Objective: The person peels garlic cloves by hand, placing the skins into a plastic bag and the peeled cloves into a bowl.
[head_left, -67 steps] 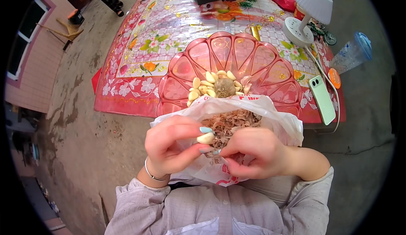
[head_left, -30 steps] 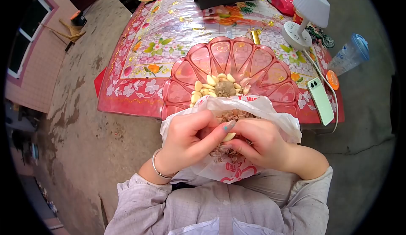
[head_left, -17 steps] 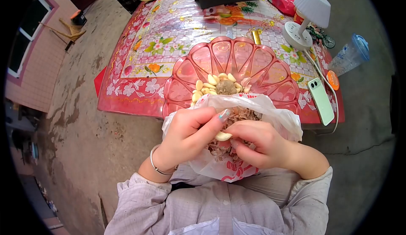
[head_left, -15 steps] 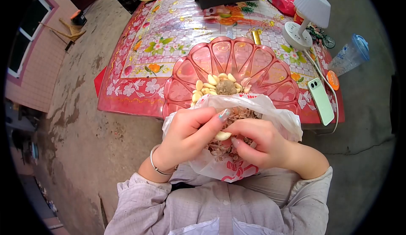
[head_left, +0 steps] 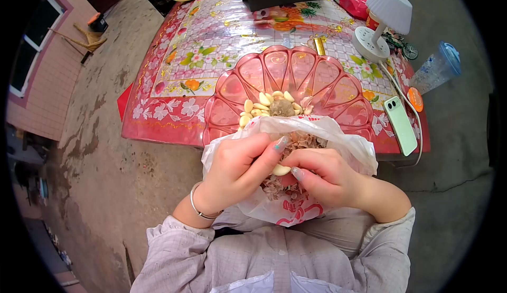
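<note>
A peeled clove (head_left: 281, 171) is gripped between left hand (head_left: 237, 167) and right hand (head_left: 328, 179), the left's curled fingertips obscured; beyond them, a pink dish (head_left: 330, 84) of garlic (head_left: 263, 98) is partly hidden by the plastic bag (head_left: 351, 153) below.

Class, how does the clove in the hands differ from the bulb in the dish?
The clove is pale cream; the bulb is brownish. The clove is slim and curved; the bulb is larger, rounder. The clove is held over the bag; the bulb sits in the dish. Both are garlic.
</note>
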Tool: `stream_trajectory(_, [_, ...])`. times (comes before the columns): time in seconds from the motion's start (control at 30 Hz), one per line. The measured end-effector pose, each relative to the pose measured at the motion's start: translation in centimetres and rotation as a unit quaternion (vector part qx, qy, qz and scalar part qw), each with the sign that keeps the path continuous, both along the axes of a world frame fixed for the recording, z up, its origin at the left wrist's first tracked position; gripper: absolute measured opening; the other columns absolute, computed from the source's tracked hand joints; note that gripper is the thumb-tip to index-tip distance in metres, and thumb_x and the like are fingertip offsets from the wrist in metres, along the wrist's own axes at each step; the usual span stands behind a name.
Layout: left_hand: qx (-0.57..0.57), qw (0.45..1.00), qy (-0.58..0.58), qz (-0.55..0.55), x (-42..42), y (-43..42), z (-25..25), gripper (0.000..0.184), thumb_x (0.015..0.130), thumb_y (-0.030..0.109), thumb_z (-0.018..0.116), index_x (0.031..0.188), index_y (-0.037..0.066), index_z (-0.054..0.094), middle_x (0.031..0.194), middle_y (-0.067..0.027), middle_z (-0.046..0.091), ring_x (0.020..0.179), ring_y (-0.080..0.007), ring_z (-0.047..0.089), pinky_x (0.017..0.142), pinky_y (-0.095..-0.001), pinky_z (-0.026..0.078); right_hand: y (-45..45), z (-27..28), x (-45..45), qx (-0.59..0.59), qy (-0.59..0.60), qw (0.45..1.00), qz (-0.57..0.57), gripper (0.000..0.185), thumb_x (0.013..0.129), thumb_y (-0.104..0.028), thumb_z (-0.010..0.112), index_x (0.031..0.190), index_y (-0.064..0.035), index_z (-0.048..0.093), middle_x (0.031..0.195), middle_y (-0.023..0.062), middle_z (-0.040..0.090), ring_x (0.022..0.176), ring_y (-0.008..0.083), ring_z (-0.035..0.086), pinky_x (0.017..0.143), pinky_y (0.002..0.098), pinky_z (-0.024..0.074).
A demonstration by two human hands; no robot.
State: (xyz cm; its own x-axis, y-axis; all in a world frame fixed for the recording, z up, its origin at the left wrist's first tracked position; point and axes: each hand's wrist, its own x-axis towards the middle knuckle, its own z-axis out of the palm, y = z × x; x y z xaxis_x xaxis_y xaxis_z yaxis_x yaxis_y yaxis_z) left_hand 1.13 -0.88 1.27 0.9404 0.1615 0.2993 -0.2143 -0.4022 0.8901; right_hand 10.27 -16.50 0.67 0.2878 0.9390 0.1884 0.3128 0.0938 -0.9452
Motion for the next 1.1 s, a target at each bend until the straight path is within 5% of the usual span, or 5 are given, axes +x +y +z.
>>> stream_trajectory(0.33, [0.034, 0.999, -0.017, 0.004, 0.1, 0.0, -0.1, 0.016, 0.082, 0.009, 0.052, 0.067, 0.001, 0.051, 0.051, -0.0048, 0.045, 0.042, -0.0113, 0.042, 0.04, -0.0255, 0.032, 0.1, 0.9, 0.0, -0.045, 0.005, 0.999, 0.0, 0.016, 0.084, -0.014, 0.046, 0.087, -0.0004, 0.052, 0.067, 0.0087, 0.054, 0.059, 0.0203, 0.053, 0.055, 0.0295, 0.0418])
stream_trajectory(0.5, [-0.178, 0.983, -0.021, -0.029, 0.0, -0.5, -0.3, 0.01, 0.081, 0.007, 0.053, 0.088, 0.0, 0.052, 0.07, -0.0021, 0.053, 0.059, -0.0055, 0.047, 0.052, -0.0201, 0.038, 0.1, 0.7, -0.1, -0.027, 0.014, 0.998, -0.048, 0.016, 0.085, -0.015, 0.046, 0.085, -0.0006, 0.053, 0.065, 0.0083, 0.053, 0.058, 0.0185, 0.053, 0.054, 0.0293, 0.0417])
stream_trajectory(0.6, [-0.133, 0.981, -0.009, -0.142, 0.0, 0.9, -0.3, 0.016, 0.081, 0.006, 0.053, 0.096, -0.001, 0.052, 0.078, -0.0038, 0.055, 0.067, -0.0069, 0.052, 0.059, -0.0198, 0.041, -0.1, 0.9, 0.1, -0.06, 0.058, 0.996, -0.039, 0.017, 0.086, -0.014, 0.044, 0.086, 0.0003, 0.053, 0.066, 0.0077, 0.054, 0.059, 0.0179, 0.053, 0.055, 0.0287, 0.0421])
stream_trajectory(0.8, [-0.344, 0.917, 0.089, -0.178, -0.3, 0.9, 0.4, 0.016, 0.083, 0.005, 0.051, 0.097, -0.002, 0.052, 0.085, -0.0064, 0.058, 0.078, -0.0098, 0.056, 0.067, -0.0211, 0.043, -0.2, -0.1, 0.1, 0.038, 0.073, 0.997, 0.006, 0.014, 0.081, -0.009, 0.043, 0.084, 0.0015, 0.052, 0.066, 0.0061, 0.054, 0.056, 0.0158, 0.052, 0.053, 0.0273, 0.0421])
stream_trajectory(1.1, [-0.395, 0.889, 0.125, -0.197, 0.0, 1.0, 0.0, 0.009, 0.083, 0.006, 0.051, 0.09, 0.0, 0.05, 0.079, -0.0043, 0.057, 0.066, -0.0071, 0.052, 0.057, -0.0188, 0.041, -0.2, 0.3, 0.1, -0.004, 0.001, 1.0, -0.001, 0.012, 0.08, -0.008, 0.045, 0.081, 0.0014, 0.052, 0.064, 0.0097, 0.05, 0.057, 0.0197, 0.051, 0.052, 0.0304, 0.0393])
